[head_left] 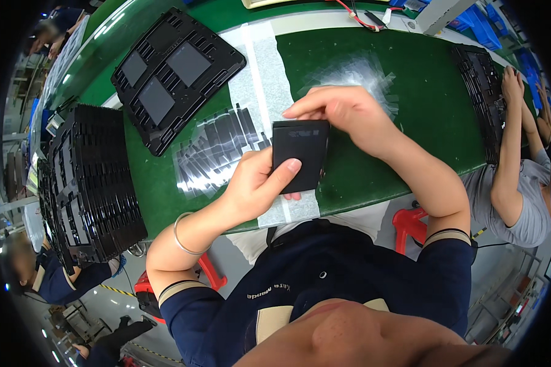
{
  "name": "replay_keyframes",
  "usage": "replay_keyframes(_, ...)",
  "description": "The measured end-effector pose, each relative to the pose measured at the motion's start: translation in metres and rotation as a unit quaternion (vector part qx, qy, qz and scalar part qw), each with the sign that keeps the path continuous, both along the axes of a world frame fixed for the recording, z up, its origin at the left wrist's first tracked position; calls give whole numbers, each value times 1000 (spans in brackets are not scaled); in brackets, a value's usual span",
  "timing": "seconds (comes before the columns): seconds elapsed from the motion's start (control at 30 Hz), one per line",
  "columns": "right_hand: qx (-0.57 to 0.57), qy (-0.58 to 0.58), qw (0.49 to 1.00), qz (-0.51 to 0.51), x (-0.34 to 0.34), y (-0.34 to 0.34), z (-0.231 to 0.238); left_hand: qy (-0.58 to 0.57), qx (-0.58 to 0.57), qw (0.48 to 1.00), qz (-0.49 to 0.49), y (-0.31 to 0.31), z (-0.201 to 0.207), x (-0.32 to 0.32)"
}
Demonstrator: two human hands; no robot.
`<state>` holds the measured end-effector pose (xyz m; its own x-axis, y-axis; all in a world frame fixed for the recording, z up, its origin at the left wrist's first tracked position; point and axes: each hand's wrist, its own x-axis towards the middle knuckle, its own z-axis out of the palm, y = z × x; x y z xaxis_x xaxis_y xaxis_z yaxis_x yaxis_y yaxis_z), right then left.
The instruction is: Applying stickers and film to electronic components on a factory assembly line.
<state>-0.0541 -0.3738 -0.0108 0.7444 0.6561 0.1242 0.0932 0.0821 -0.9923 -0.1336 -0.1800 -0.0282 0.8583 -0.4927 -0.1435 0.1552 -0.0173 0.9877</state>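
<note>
My left hand (pixel 260 180) grips a flat black rectangular pack (pixel 301 150), which looks like a battery. The thumb lies across its face and the fingers pass underneath. At the pack's upper edge is my right hand (pixel 343 113), its index finger stretched out to the left and its thumb bent. Some of its fingertips are hidden, so I cannot tell whether they touch the pack. Beside my left hand, clear film strips with black tabs (pixel 211 153) lie in an overlapping row. Beyond my right hand is a loose heap of clear strips (pixel 361 76).
A black tray (pixel 159 131) at the far left holds three similar packs. Several stacked black trays (pixel 98 183) rise at the left edge. More black trays (pixel 480 92) stand at the right, by another person's arm (pixel 509 131). A pale band (pixel 281 79) crosses the green table (pixel 410 159).
</note>
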Motion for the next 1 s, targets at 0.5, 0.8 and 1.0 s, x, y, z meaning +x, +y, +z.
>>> replay_keyframes(0.5,-16,14,1000,-4,-2,-5,-4,23,-19,1000,1,2,0,1)
replay_keyframes(0.8,30,146,988,44,4,-1,-12,25,-98,994,47,1,3,-1)
replay_keyframes(1.0,57,177,976,118,3,0,-23,17,-160,985,58,5,1,1)
